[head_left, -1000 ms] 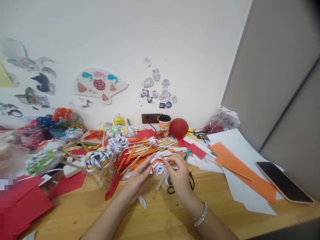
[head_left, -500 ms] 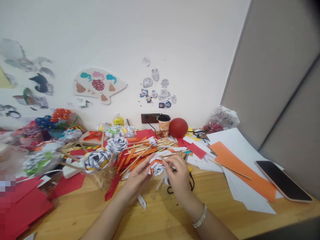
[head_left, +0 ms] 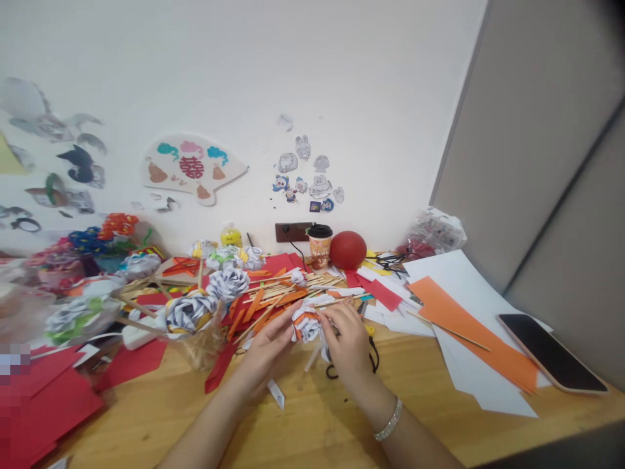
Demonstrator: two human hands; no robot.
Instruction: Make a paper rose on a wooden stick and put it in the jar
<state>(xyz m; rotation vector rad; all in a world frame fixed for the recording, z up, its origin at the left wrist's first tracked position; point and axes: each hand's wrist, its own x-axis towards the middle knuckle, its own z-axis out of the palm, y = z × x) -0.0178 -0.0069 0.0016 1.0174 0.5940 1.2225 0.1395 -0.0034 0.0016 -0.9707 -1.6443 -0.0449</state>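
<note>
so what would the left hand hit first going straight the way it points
The white-and-orange paper flower, which the left hand appears to be touching; what comes beyond is unclear in depth.

Place: craft corner; home or studio, can't tell
Worktop (head_left: 303,433): plain wood, cluttered, set against white wall (head_left: 381,98)
Paper: red sheets (head_left: 53,417) left, white sheets (head_left: 463,280) and orange sheet (head_left: 473,329) right
Sticks: thin wooden sticks (head_left: 278,287), loose pile among paper strips
Handwork: white-and-orange paper rose (head_left: 306,324) in bare fingers (head_left: 276,332); more paper roses (head_left: 190,311) at left
Wall decor: fan-shaped cutout (head_left: 191,166), cartoon cutouts (head_left: 319,187)
Everyday bits: lidded cup (head_left: 320,251), dark phone (head_left: 551,352), outlet strip (head_left: 290,232) with cord
Not factory-like: mixed personal stuff, no machinery visible
</note>
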